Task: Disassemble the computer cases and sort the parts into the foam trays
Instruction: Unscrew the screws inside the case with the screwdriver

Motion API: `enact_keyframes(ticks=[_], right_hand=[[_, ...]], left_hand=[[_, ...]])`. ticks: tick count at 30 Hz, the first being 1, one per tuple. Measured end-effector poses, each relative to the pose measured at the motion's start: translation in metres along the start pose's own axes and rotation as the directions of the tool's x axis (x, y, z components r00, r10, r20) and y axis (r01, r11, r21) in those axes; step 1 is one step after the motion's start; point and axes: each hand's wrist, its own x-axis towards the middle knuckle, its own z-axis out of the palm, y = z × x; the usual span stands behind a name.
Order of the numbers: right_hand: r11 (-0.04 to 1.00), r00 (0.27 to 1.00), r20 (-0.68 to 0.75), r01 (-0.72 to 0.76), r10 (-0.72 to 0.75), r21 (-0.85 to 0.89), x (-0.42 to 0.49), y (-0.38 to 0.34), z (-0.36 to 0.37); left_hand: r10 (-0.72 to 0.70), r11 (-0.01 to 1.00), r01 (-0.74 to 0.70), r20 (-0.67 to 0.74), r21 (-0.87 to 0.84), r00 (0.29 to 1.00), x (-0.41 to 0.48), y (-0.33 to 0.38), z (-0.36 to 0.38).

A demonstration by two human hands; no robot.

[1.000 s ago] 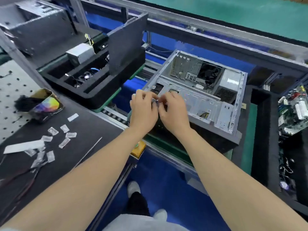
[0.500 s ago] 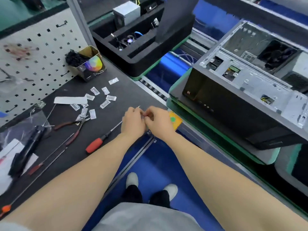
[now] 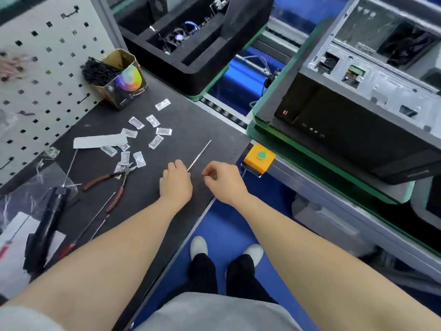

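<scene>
On mat [image 3: 191, 120], hands now parted: left hand [image 3: 175, 182] covers screwdriver [image 3: 199, 155], right hand [image 3: 224, 181] curled; grips unclear.

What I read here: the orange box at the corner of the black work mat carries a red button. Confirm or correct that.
The button is green, not red, as the head view shows; it does sit on the orange box at the corner of the black work mat.

At upper left the pegboard [image 3: 55, 68] was white with a grid of dark holes. The box [image 3: 121, 91] bore a rainbow disc (on black). The button [image 3: 261, 155] was green, its housing [image 3: 253, 161] orange, the tray [image 3: 202, 77] black.
</scene>
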Motion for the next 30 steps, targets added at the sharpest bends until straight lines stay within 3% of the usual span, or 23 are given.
enact_keyframes(ticks=[5, 8, 12, 15, 20, 23, 26, 30], right_hand=[[1.0, 1.0, -0.022, 0.015, -0.015, 0.002, -0.009, -0.001, -0.001], [0.995, 0.995, -0.029, 0.092, -0.093, -0.027, -0.015, -0.006, -0.012], [0.984, 0.977, -0.121, 0.178, -0.176, 0.007, -0.021, -0.014, -0.041], [0.962, 0.941, -0.21, 0.272, -0.264, 0.006, -0.025, -0.017, -0.067], [0.915, 0.807, -0.441, 0.393, -0.393, -0.095, -0.032, -0.018, -0.12], [0.876, 0.722, -0.503, 0.44, -0.475, -0.196, -0.038, -0.022, -0.154], [0.825, 0.594, -0.595, 0.51, -0.542, -0.243, -0.044, -0.027, -0.186], [0.782, 0.496, -0.642, 0.555, -0.585, -0.283, -0.046, -0.023, -0.228]], left_hand=[[0.081, 0.966, -0.072, 0.025, -0.25, 0.996, 0.006, 0.008, -0.007], [-0.009, 0.874, 0.036, 0.057, -0.485, 0.998, 0.014, 0.031, -0.025], [-0.09, 0.536, 0.297, 0.296, -0.79, 0.951, 0.03, 0.077, -0.061], [-0.023, 0.366, 0.355, 0.373, -0.861, 0.928, 0.037, 0.116, -0.091], [0.091, 0.218, 0.258, 0.282, -0.941, 0.955, 0.033, 0.185, -0.138], [0.118, 0.127, 0.208, 0.223, -0.97, 0.968, 0.029, 0.223, -0.164], [0.182, 0.064, 0.213, 0.221, -0.975, 0.958, 0.021, 0.259, -0.186], [0.328, 0.0, 0.233, 0.22, -0.972, 0.919, 0.009, 0.302, -0.201]])
